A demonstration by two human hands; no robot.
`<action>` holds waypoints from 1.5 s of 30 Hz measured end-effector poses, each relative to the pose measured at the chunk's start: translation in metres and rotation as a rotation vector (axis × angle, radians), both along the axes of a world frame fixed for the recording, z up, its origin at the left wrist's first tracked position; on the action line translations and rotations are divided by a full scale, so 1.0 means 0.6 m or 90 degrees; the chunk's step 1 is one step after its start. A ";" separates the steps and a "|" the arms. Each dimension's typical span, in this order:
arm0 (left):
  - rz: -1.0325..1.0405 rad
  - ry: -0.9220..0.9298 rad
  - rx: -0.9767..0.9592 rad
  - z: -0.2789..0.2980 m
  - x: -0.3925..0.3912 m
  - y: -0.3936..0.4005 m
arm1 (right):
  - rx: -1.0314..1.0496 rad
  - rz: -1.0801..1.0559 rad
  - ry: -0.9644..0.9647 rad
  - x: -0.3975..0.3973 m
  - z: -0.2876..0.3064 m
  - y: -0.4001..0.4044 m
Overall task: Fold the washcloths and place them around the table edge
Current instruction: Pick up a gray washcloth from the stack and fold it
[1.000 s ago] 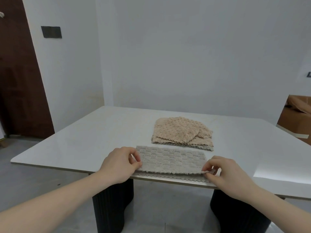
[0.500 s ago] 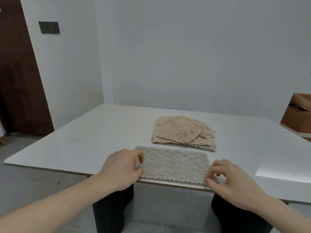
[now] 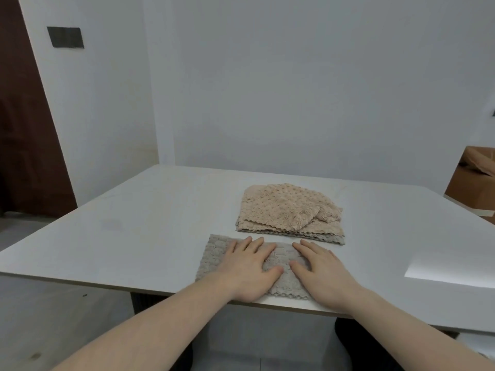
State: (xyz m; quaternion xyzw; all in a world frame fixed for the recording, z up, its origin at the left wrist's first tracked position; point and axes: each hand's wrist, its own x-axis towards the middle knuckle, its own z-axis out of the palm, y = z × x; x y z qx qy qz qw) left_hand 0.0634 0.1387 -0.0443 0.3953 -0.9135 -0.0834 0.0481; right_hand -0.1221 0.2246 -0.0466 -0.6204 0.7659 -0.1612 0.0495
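A grey washcloth, folded into a long strip, lies at the near edge of the white table. My left hand lies flat on its middle with straight fingers. My right hand presses flat on the strip's right part and hides that end. Just behind the strip sits a loose pile of beige washcloths, with a grey edge showing under its right side.
A brown cardboard box stands off the table's far right corner. A dark wooden door is at the left, with a dark wall plate beside it. White walls stand close behind the table.
Both hands let go of the strip's ends, where they pinched the cloth, and moved inward onto it. They now lie flat, side by side, on the folded cloth.
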 end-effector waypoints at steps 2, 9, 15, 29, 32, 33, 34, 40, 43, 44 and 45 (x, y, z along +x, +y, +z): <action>0.005 -0.007 0.001 -0.001 -0.003 -0.009 | 0.009 0.008 0.005 -0.009 -0.001 -0.007; 0.026 -0.003 0.009 -0.002 -0.012 -0.024 | -0.001 0.009 0.005 -0.029 -0.003 -0.029; 0.038 -0.022 0.008 0.000 0.022 -0.036 | 0.032 0.023 0.017 -0.032 -0.002 -0.023; 0.133 0.044 0.019 -0.011 0.157 -0.074 | -0.086 -0.118 -0.048 -0.051 0.010 -0.006; 0.136 0.057 0.016 -0.012 0.157 -0.074 | -0.077 -0.168 -0.039 -0.049 0.004 -0.008; 0.135 0.059 0.018 -0.012 0.157 -0.074 | -0.068 -0.182 -0.028 -0.048 0.003 -0.009; 0.135 0.060 0.019 -0.012 0.157 -0.074 | -0.068 -0.196 -0.027 -0.046 0.002 -0.009; 0.136 0.075 0.016 -0.015 0.157 -0.073 | -0.065 -0.224 -0.038 -0.043 0.006 -0.006; 0.139 0.092 0.012 -0.014 0.160 -0.074 | -0.094 -0.223 -0.063 -0.041 0.007 -0.002; 0.140 0.097 0.011 -0.014 0.161 -0.074 | -0.111 -0.219 -0.089 -0.039 0.010 0.000; 0.141 0.102 0.011 -0.013 0.161 -0.074 | -0.120 -0.215 -0.124 -0.036 0.017 0.003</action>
